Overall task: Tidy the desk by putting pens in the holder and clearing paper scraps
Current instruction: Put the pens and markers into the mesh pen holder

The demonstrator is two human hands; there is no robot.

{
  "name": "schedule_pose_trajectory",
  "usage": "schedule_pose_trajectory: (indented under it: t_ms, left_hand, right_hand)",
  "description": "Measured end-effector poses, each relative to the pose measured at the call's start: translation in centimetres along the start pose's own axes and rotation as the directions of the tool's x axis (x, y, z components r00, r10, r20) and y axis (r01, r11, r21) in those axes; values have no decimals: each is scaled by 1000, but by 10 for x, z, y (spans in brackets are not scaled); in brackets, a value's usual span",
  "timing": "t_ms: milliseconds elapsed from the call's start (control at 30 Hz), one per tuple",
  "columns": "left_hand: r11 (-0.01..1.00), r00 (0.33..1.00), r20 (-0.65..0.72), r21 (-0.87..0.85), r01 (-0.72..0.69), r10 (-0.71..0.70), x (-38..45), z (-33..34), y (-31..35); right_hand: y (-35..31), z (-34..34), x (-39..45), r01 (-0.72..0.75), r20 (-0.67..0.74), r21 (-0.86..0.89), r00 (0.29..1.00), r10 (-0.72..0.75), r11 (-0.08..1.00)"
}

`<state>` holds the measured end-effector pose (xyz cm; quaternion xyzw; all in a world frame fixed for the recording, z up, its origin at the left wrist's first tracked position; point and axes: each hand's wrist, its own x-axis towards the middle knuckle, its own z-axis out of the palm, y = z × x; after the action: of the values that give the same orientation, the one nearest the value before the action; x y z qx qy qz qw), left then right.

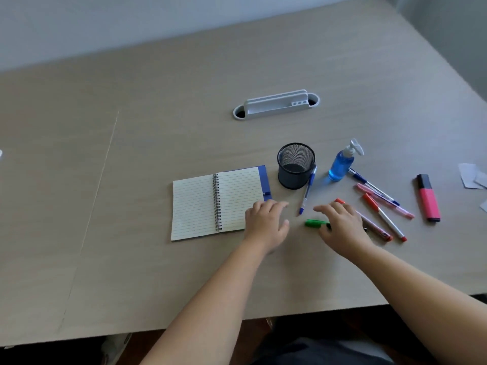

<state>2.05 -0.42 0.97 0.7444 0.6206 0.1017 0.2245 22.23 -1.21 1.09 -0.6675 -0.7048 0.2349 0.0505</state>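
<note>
A black mesh pen holder (296, 167) stands empty mid-desk. A blue pen (307, 191) lies against its right side. My left hand (266, 222) hovers open over the notebook's lower right corner. My right hand (341, 225) is spread open over a green marker (315, 223), and an orange cap (340, 200) peeks out behind its fingers. To the right lie a blue pen (374, 187), a pink pen (384, 201), an orange-capped marker (384, 217) and a pink highlighter (428, 197). White paper scraps (470, 175) sit at the right edge.
An open spiral notebook (208, 204) lies left of the holder. A blue sanitizer bottle (341, 164) stands right of it. A grey cable tray (276, 104) sits farther back. The desk's front edge (237, 322) runs below my forearms.
</note>
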Motion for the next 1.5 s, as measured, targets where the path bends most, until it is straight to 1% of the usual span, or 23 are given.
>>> schedule_pose_trajectory:
  t_ms: [67, 133, 200, 300, 367, 467, 533, 600, 667, 733, 800, 867, 933, 967, 1067, 1167, 1233, 1300, 1367, 1433, 1500]
  left_hand:
    - [996, 997, 73, -87, -21, 28, 19, 3, 13]
    - [991, 993, 117, -136, 14, 2, 36, 6, 25]
    - [990, 992, 115, -131, 58, -43, 52, 13, 35]
    - [984, 989, 70, -118, 135, -127, 74, 23, 45]
    - [978, 981, 90, -104, 182, -173, 84, 27, 50]
    - [962, 962, 147, -119, 247, -229, 87, 30, 53]
    - [945, 949, 188, -161, 283, -253, 80, 27, 50]
    - [940, 940, 241, -182, 289, -243, 63, 16, 43]
    - [936, 934, 292, -219, 275, -206, 40, 1, 33]
    - [918, 930, 316, -280, 282, -189, 17, -15, 21]
    - [882, 934, 290, -359, 307, -207, 2, -28, 12]
    - [820, 944, 223, -472, 322, -242, -2, -42, 10]
    - [764, 950, 143, -567, 308, -277, 6, -59, 14]
    - [746, 952, 96, -600, 288, -290, 13, -68, 15]
    - [740, 948, -64, -643, 199, -311, 40, -91, 19]
    - [793, 944, -159, -592, 144, -289, 64, -98, 26]
    - [829, 951, -167, -544, 132, -261, 76, -93, 32]
    - [863, 956, -166, -487, 134, -242, 85, -83, 36]
    - [905, 954, -209, -409, 114, -214, 91, -72, 37]
    - [942, 948, -255, -320, 102, -190, 96, -62, 35]
    - [945, 947, -241, -296, 136, -212, 95, -54, 33]
  right_hand:
    - [11, -3, 1, 29, 32, -35, 999, -27, 999]
    - [17, -5, -1, 93, 91, -67, 992, -86, 993]
    - [20, -3, -6, 156, 134, -103, 981, -142, 982]
    - [21, 1, -12, 246, 156, -140, 962, -224, 959]
    - [24, 1, -18, 291, 125, -128, 953, -275, 948]
    - [37, -4, -26, 299, -18, -21, 954, -300, 954]
    - [42, -16, -29, 234, -102, 126, 970, -222, 964]
    - [42, -32, -27, 99, -161, 285, 985, -55, 953]
    - [35, -49, -20, -11, -167, 440, 982, 94, 898]
    - [19, -65, -7, -36, -157, 563, 976, 150, 825]
    - [-4, -83, 10, -8, -156, 681, 975, 156, 733]
    - [-30, -98, 30, 44, -183, 750, 973, 143, 660]
    - [-53, -109, 52, 94, -228, 762, 965, 130, 640]
    - [-61, -111, 62, 96, -236, 762, 962, 136, 640]
    - [-70, -106, 82, 55, -225, 752, 958, 177, 656]
    - [-66, -93, 85, -10, -186, 730, 959, 213, 683]
    - [-60, -86, 79, -41, -174, 735, 953, 248, 676]
    - [-52, -81, 67, -41, -185, 757, 944, 274, 652]
    - [-38, -76, 54, -43, -193, 764, 937, 292, 643]
    - [-18, -69, 41, -63, -194, 749, 931, 310, 660]
    - [6, -64, 30, -108, -195, 718, 917, 348, 688]
